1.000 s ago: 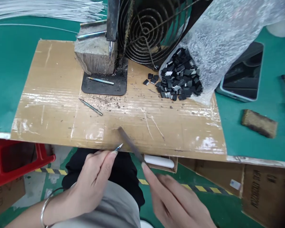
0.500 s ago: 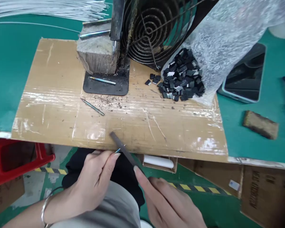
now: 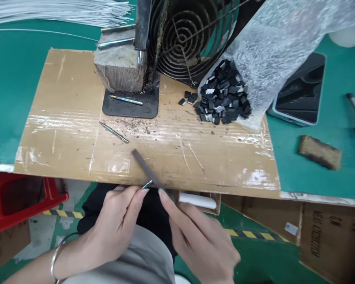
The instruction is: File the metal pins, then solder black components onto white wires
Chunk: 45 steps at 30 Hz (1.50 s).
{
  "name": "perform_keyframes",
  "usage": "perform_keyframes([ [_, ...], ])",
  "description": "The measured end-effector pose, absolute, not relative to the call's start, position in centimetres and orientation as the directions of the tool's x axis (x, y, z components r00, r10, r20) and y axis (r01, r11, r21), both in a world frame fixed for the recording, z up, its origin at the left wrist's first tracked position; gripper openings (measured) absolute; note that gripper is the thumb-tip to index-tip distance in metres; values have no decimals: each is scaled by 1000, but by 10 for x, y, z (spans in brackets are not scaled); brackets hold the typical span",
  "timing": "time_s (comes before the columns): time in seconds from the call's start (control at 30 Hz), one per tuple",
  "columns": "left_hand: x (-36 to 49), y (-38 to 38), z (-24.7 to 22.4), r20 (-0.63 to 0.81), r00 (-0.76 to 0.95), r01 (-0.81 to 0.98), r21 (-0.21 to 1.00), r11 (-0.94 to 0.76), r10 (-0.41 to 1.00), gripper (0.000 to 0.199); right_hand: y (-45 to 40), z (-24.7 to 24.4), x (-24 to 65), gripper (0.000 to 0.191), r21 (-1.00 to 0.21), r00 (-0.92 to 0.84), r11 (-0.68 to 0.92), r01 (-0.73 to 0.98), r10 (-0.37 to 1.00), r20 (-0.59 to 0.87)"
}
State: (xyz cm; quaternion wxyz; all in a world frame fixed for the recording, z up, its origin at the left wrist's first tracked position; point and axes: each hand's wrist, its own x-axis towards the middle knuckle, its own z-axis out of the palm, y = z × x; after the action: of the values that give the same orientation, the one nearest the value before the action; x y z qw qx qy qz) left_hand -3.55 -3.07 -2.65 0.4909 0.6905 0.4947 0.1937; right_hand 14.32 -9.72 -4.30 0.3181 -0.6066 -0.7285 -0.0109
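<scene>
At the front edge of the cardboard sheet (image 3: 68,146), my left hand (image 3: 118,221) pinches a thin shiny metal rod (image 3: 147,184), most of it hidden in the fingers. My right hand (image 3: 197,236) grips a flat dark file (image 3: 146,167), index finger along it, and the file lies across the rod's tip. One similar rod (image 3: 114,132) lies on the cardboard and another (image 3: 126,100) on a black plate (image 3: 130,112). A further rod (image 3: 115,43) rests on a worn wooden block (image 3: 118,71), beside an upright dark metal tool (image 3: 142,27).
A black fan guard (image 3: 182,39) stands behind. Small black parts (image 3: 223,94) spill from a clear plastic bag (image 3: 263,51). Rightward lie a dark-topped box (image 3: 300,90) and a brown block (image 3: 320,152). White wires (image 3: 62,10) lie at back left, a red stool (image 3: 20,197) below.
My right hand and the file have moved up and left, so the file reaches farther over the cardboard. My left hand stays nearly in place. The view has shifted slightly.
</scene>
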Motion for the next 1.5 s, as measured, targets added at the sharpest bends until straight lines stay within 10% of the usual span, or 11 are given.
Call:
perform_keyframes([
  [1.13, -35, -31, -29, -58, 459, 604, 753, -263, 887, 35, -102, -40, 143, 62, -373, -60, 254, 892, 885, 461],
  [1.5, -37, -28, -26, -285, 439, 499, 866, 33, 852, 42, -99, -43, 145, 67, -368, -77, 272, 889, 881, 467],
])
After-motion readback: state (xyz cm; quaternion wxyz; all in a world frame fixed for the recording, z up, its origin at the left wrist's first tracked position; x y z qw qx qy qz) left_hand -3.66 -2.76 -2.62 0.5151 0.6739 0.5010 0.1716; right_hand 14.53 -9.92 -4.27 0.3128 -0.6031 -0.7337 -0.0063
